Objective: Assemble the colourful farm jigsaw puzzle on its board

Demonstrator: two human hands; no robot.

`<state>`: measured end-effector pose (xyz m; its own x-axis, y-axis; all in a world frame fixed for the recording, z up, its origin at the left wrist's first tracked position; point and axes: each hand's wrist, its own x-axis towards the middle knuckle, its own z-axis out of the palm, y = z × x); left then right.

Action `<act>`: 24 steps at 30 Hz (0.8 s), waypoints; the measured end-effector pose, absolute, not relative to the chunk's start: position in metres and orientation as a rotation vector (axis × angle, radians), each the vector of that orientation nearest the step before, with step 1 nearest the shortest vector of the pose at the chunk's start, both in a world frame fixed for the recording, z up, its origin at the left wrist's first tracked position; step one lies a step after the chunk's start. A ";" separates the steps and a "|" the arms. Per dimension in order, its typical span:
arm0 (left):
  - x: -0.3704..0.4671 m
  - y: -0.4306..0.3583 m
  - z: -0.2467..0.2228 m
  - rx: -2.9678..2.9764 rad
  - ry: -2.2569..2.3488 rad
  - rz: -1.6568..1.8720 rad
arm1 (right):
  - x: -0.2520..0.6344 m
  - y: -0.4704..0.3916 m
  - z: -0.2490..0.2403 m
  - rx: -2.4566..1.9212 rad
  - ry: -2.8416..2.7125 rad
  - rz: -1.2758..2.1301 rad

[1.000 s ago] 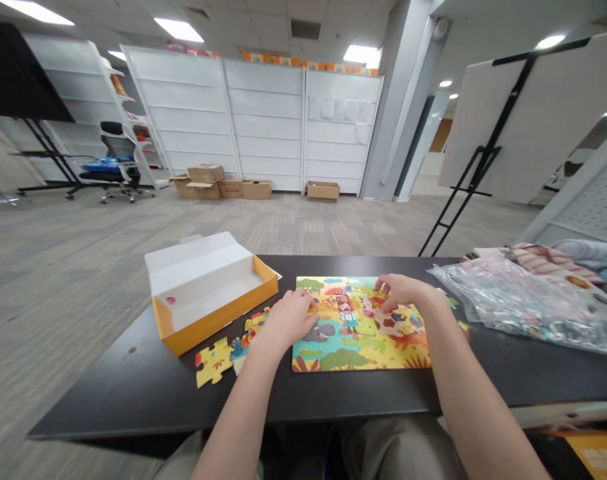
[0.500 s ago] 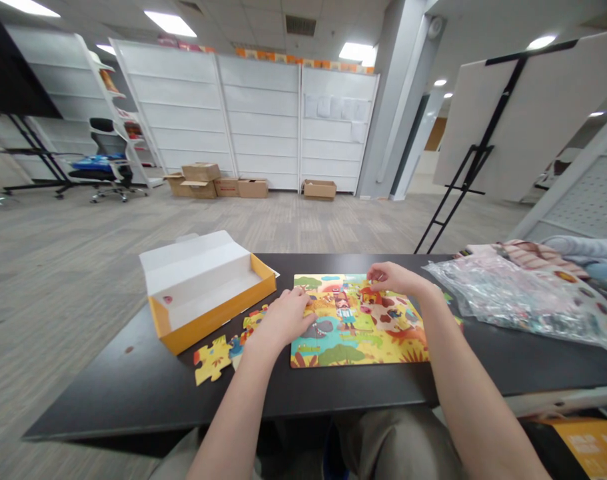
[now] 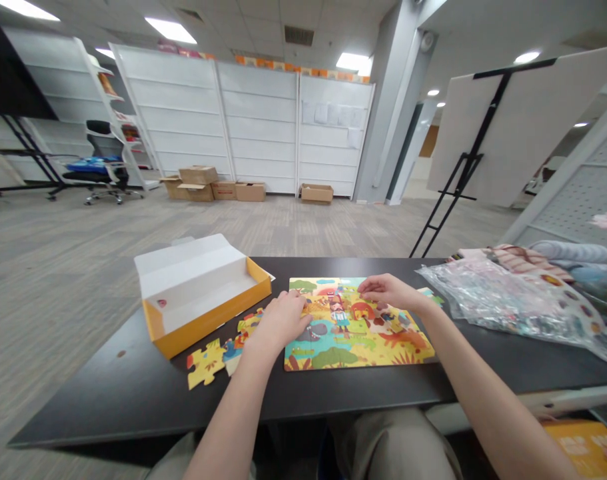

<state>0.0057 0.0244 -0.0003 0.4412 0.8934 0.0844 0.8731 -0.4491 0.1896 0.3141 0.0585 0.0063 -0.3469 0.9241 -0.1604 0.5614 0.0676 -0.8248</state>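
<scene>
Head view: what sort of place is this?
Probably an office or retail-type interior, hard to say which: tall white panelled units along the back, a wheeled mesh-backed office chair, and cardboard boxes on the carpeted floor.

Dark table (image 3: 108,400) bears box (image 3: 218,321), puzzle (image 3: 356,333), loose pieces (image 3: 206,363), bag (image 3: 503,300).

The jigsaw puzzle (image 3: 340,333) is smooth printed board; near the far left corner of the smooth, faintly shiny tabletop (image 3: 133,400), the box (image 3: 218,318) is card, matt inside; towards the right edge, the bag (image 3: 503,307) is crinkled, glossy, clear plastic
</scene>
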 end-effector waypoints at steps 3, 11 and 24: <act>0.013 0.021 0.002 2.593 1.597 0.259 | 0.313 0.057 0.002 -1.469 -1.926 1.225; 0.058 0.007 0.005 2.661 1.136 0.442 | 0.335 0.053 0.005 -1.459 -2.040 1.026; 0.081 -0.006 -0.016 2.723 0.882 0.450 | 0.379 0.053 -0.006 -2.072 -2.227 0.466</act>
